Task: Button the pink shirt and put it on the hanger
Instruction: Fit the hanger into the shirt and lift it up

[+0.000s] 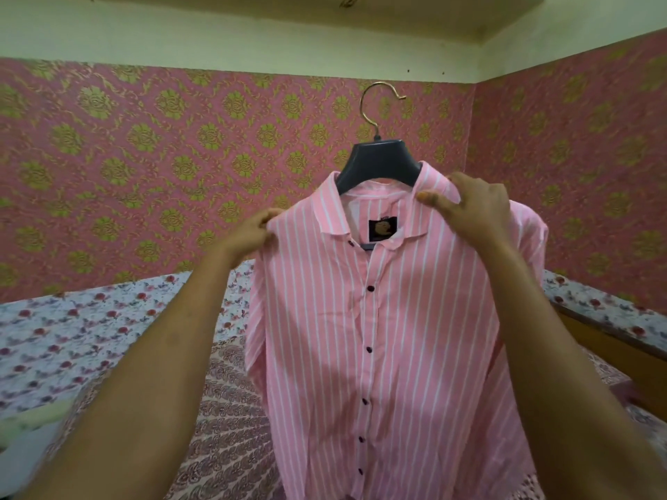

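Note:
The pink shirt with white stripes hangs in the air in front of me, its front closed by several dark buttons. A dark hanger with a brass hook sits inside the collar, its top standing out above the neck. My left hand pinches the shirt's left shoulder seam. My right hand grips the right shoulder beside the collar. The hanger's arms are hidden under the cloth.
Below the shirt lies a bed with a paisley cover and a floral sheet. A wooden bed edge runs along the right. Pink patterned walls close in behind and to the right.

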Available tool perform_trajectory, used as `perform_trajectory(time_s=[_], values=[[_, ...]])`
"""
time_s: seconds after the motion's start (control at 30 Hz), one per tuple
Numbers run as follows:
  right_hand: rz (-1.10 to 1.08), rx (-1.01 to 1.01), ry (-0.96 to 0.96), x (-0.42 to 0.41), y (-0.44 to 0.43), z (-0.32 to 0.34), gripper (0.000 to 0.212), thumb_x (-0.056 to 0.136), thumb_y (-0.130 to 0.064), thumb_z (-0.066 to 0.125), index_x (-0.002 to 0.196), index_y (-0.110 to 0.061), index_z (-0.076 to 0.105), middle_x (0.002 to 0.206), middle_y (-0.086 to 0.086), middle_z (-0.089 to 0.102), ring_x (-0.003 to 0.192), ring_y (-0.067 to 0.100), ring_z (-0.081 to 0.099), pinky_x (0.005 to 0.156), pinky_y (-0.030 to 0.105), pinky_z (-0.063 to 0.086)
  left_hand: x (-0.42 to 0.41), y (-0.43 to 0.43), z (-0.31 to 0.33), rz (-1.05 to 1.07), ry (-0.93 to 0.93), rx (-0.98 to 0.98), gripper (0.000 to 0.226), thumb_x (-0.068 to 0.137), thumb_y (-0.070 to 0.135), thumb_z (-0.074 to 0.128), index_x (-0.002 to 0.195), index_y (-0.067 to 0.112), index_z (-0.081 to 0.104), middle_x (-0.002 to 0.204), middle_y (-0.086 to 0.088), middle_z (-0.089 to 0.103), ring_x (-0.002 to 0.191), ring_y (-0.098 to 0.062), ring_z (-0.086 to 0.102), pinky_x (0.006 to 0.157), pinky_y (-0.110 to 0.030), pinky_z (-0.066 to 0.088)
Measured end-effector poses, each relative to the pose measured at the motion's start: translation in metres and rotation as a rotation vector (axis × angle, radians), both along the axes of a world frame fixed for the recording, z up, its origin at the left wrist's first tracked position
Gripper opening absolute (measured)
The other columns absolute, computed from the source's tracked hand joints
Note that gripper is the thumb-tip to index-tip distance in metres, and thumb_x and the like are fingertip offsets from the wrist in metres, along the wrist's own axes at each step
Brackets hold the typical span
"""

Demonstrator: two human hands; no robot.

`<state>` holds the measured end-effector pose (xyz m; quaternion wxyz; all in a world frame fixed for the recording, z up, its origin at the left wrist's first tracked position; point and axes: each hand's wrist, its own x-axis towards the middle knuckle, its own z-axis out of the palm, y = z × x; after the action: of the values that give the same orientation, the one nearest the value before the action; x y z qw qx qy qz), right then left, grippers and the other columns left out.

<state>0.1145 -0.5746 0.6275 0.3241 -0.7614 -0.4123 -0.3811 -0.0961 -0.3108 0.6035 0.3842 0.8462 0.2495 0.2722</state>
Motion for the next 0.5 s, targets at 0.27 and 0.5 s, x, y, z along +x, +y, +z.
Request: perform_trajectory(time_s=[0.27,0.5], values=[[-0.039,-0.03,-0.097,0.008,-0.017,0.01,0.086,0.061,-0.078,0.025,0.088,-0.004,0.06,0.079,0.02,0.064,0.079,0.039,0.058,0.073,0.039,0.03,0.011,0.007,-0.019,-0.019,0.182,-0.108,0.051,0.079,-0.01,0.056,0.127,0.008,0.05,0.115,-0.01,0.055,0.107,-0.027,0.052,0.093,-0.04,0.044],[-0.07,0.007,-0.029,0.018,-0.033,0.004,0.08,0.061,-0.077,0.029,0.083,-0.005,0.056,0.076,0.017,0.062,0.079,0.038,0.057,0.075,0.04,0.031,0.022,0.016,-0.011,0.486,-0.104,0.227,0.012,0.079,0.003,0.058,0.085,0.011,0.066,0.076,-0.008,0.055,0.072,-0.025,0.051,0.061,-0.029,0.035]])
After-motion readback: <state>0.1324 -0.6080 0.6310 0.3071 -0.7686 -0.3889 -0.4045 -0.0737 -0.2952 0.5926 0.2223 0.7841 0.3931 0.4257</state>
